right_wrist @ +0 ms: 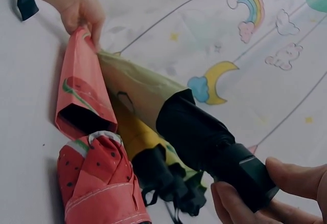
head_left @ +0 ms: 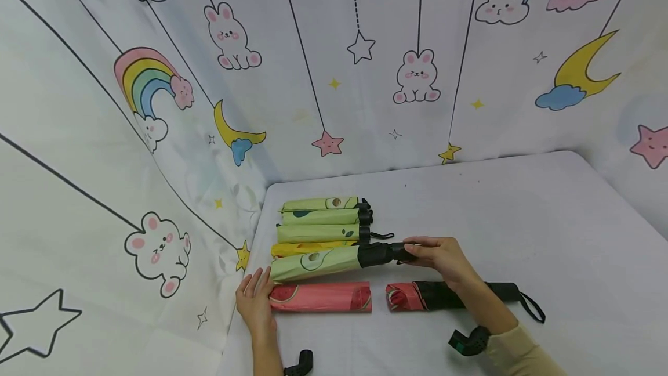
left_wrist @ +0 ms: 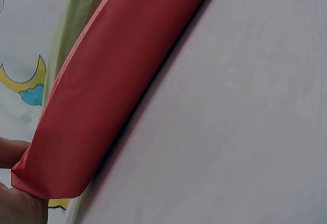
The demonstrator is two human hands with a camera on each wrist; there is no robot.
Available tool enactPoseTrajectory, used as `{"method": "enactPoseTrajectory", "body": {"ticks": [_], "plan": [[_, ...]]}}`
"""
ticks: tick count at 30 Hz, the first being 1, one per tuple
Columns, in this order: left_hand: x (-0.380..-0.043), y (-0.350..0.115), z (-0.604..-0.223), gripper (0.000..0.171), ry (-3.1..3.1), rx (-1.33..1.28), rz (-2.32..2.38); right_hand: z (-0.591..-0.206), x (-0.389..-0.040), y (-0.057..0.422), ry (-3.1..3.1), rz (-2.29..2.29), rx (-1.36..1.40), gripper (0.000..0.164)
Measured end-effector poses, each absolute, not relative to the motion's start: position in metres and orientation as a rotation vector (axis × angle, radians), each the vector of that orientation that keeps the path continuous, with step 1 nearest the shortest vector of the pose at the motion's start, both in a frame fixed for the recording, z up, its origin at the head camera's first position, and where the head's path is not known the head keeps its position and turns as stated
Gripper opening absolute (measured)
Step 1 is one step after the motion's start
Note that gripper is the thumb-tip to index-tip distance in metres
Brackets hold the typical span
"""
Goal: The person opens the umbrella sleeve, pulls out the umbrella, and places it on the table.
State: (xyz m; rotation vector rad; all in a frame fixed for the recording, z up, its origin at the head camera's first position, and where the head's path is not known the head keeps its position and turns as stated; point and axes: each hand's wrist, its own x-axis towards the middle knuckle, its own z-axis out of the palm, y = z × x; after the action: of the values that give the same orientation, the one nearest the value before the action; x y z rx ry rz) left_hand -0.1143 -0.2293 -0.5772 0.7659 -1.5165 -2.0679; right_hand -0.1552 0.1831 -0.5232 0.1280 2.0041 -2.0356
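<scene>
**Two hands on a folded green umbrella and a red cover**

The right hand point(head_left: 440, 257) pinches the end of a black handle point(head_left: 383, 253), with the thumb on one side and the fingers on the other. The handle belongs to a folded green umbrella point(head_left: 334, 262) with an avocado picture on it. This umbrella lies across the left part of the white counter point(head_left: 522, 219), a bit slanted. I cannot tell if it touches the counter.

The left hand point(head_left: 256, 303) is by the left edge of the counter. Its fingers are spread a little, with their tips at the left end of the green umbrella. The end of a red cover point(head_left: 320, 299) sits between its thumb and fingers. I cannot tell if the hand squeezes.

The red cover has watermelon pictures. It lies just nearer to the person than the green umbrella. Its right end is an open, dark hole. Just past that hole, toward the right edge of the counter, lies a red and black umbrella point(head_left: 404, 297) with a black loop point(head_left: 533, 309).

Right behind the green umbrella is a yellow umbrella point(head_left: 297, 248), partly hidden. Behind that, three more green umbrellas point(head_left: 320, 232) lie in a row toward the far left corner, and avocado pictures and leaves show on them.

A black gadget point(head_left: 472, 341) sits on the right wrist, by a cream sleeve point(head_left: 522, 353).
</scene>
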Motion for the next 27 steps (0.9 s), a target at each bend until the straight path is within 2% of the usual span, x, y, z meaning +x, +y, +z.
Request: {"method": "enactPoseTrajectory", "body": {"ticks": [27], "plan": [[-0.1131, -0.2268, -0.5757, 0.068, -1.476, 0.736, -2.056, -0.5244, -0.1521, 0.1929, 1.984, -2.045, 0.128, 0.048]]}}
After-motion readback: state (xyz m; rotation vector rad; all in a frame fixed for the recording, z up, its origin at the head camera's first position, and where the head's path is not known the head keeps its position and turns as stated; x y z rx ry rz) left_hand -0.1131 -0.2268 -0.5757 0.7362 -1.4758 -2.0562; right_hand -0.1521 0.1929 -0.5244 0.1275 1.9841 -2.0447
